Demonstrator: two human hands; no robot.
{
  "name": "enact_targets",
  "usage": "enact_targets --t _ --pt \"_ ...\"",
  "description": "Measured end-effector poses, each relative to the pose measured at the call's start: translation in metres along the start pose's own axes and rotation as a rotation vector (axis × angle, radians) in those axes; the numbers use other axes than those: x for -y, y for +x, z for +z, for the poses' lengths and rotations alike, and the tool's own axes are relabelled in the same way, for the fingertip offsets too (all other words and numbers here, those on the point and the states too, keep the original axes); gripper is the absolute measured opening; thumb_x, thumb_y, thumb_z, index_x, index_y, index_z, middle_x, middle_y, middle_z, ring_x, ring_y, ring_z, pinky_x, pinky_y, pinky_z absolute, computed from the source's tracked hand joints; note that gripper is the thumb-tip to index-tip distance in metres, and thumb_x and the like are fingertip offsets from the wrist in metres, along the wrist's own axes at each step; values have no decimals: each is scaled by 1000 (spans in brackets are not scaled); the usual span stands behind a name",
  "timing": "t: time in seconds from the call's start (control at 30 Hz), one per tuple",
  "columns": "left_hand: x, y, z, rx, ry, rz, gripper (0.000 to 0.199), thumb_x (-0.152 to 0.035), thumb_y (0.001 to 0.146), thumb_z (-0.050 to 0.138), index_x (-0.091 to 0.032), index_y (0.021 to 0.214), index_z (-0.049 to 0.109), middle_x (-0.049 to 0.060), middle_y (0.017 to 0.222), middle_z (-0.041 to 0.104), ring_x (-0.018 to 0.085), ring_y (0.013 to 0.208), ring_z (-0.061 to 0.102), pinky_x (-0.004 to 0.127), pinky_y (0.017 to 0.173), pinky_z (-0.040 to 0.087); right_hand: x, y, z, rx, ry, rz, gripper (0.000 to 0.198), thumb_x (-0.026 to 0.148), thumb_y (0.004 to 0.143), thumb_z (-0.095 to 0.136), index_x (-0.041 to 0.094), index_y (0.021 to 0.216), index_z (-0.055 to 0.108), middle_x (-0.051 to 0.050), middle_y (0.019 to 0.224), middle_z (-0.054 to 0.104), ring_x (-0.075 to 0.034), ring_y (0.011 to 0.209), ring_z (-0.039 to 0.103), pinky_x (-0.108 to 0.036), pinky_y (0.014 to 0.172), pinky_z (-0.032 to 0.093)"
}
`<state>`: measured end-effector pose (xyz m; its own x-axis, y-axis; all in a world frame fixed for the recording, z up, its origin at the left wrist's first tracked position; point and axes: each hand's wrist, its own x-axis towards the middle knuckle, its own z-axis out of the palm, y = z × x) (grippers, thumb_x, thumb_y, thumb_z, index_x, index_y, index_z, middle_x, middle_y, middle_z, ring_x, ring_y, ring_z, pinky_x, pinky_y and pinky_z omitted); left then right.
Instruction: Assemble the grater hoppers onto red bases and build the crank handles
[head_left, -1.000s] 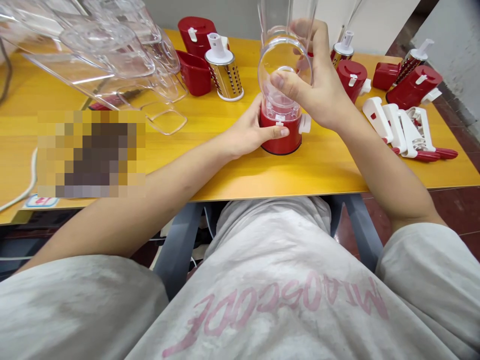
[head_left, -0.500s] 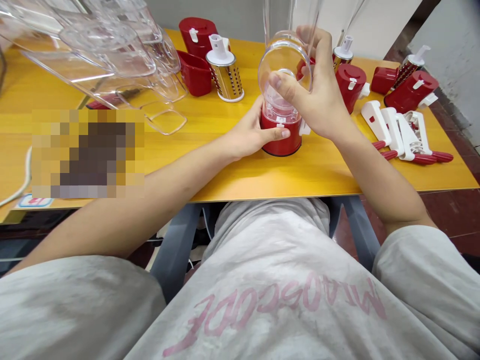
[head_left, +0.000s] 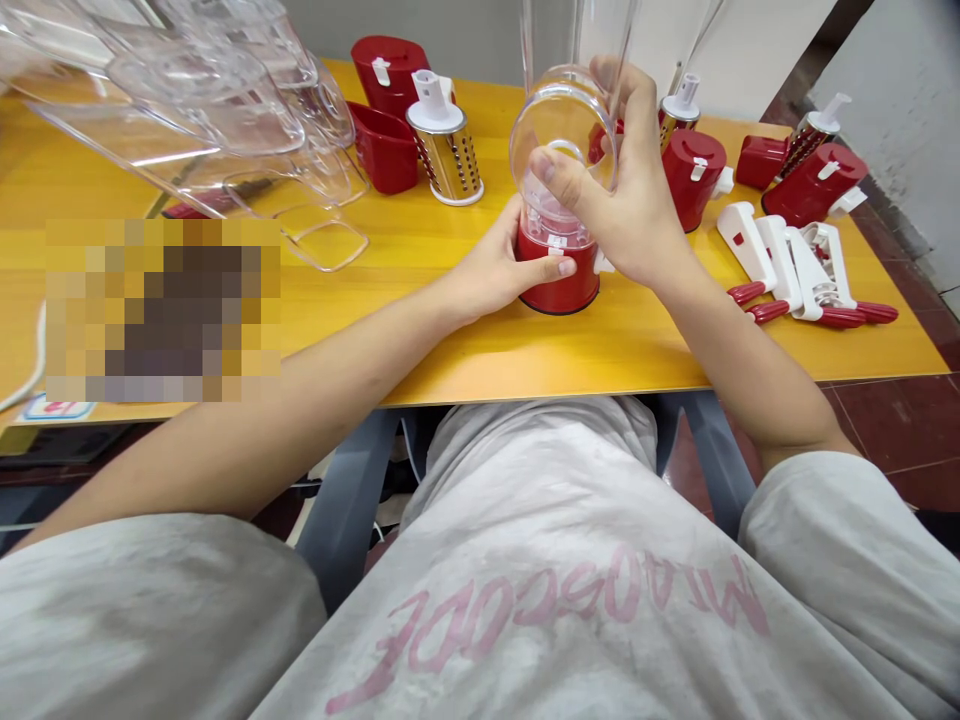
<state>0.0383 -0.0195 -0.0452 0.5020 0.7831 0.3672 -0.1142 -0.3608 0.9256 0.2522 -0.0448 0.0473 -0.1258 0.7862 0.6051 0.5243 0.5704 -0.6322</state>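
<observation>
A round red base [head_left: 559, 283] with a small white catch stands upright on the yellow table, near its front edge. My left hand [head_left: 504, 262] is wrapped round its left side, with the thumb across the front. On top of the base sits a clear plastic grater housing [head_left: 525, 130], with a round opening facing me and a tall chute rising out of the frame. My right hand [head_left: 619, 180] grips this housing from the right, its thumb at the opening and its fingers behind. The far side of the housing is hidden by that hand.
Several clear plastic housings [head_left: 217, 110] are heaped at the left. Behind stand a metal grater drum [head_left: 450, 150] and a red base [head_left: 390, 75]. At the right are another red base [head_left: 694, 180] and white handles with red grips [head_left: 806, 270]. A blurred patch [head_left: 172, 310] covers something at left.
The whole view has shifted slightly, so things sit a little further left. Both hands keep their hold on the base and the clear housing, with no other clear movement.
</observation>
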Motion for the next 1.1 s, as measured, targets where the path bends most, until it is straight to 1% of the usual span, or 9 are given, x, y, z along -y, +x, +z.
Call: enact_targets --t 0.17,0.27,0.4,0.47,0.57,0.67,0.87,0.97,1.1 --pt "10 7 -7 38 3 62 114 -83 75 120 -35 168 74 12 194 70 54 193 51 75 165 42 -22 10 7 -1 30 16 123 116 76 76 65 187 61 7 193 65 -43 201 44 -71 172 42" --pt "19 14 -12 29 -15 79 119 -97 79 114 -36 172 73 12 198 66 50 198 45 67 165 44 -32 12 9 5 36 -2 116 118 78 74 71 183 59 10 192 65 -39 199 47 -66 170 46" --pt "30 16 -20 94 -55 126 112 -107 92 101 -37 174 72 10 205 58 50 200 43 74 167 38 -26 5 2 2 76 -56 123 118 85 73 47 185 58 -2 197 60 -35 200 46 -58 177 35" --pt "33 13 -25 85 -13 134 111 -104 92 104 -34 172 73 10 205 59 54 198 44 83 167 34 -18 0 -6 90 114 -41 138 118 82 81 36 188 51 -7 206 52 -36 201 43 -57 176 36" --pt "33 10 -28 92 60 126 124 -82 76 127 -34 176 71 9 194 70 59 186 58 91 160 43 -8 -3 -18 246 108 54 159 112 75 95 32 199 36 -7 221 31 -35 204 38 -59 169 49" --pt "28 8 -24 59 118 155 122 -62 72 131 -34 175 72 12 186 75 59 181 65 95 158 43 -2 -4 -23 265 103 87 163 100 77 99 25 202 27 -8 224 20 -33 205 37 -58 167 54" --pt "21 4 -12 6 200 184 103 -61 79 123 -34 168 77 12 189 73 53 184 63 90 162 40 7 -10 -18 187 64 108 137 76 80 102 38 196 39 6 217 40 -31 196 46 -59 166 57" --pt "18 1 -8 -6 227 202 100 -60 85 118 -32 171 74 15 188 73 52 184 63 89 163 38 9 -10 -16 153 43 118 139 76 78 102 38 197 42 6 214 45 -34 194 49 -60 168 55" --pt "10 -4 -1 -36 234 199 102 -62 87 116 -28 172 71 19 184 75 53 187 60 87 164 37 13 -9 -16 159 -29 145 147 72 73 104 53 202 37 11 208 52 -39 203 40 -70 173 47"
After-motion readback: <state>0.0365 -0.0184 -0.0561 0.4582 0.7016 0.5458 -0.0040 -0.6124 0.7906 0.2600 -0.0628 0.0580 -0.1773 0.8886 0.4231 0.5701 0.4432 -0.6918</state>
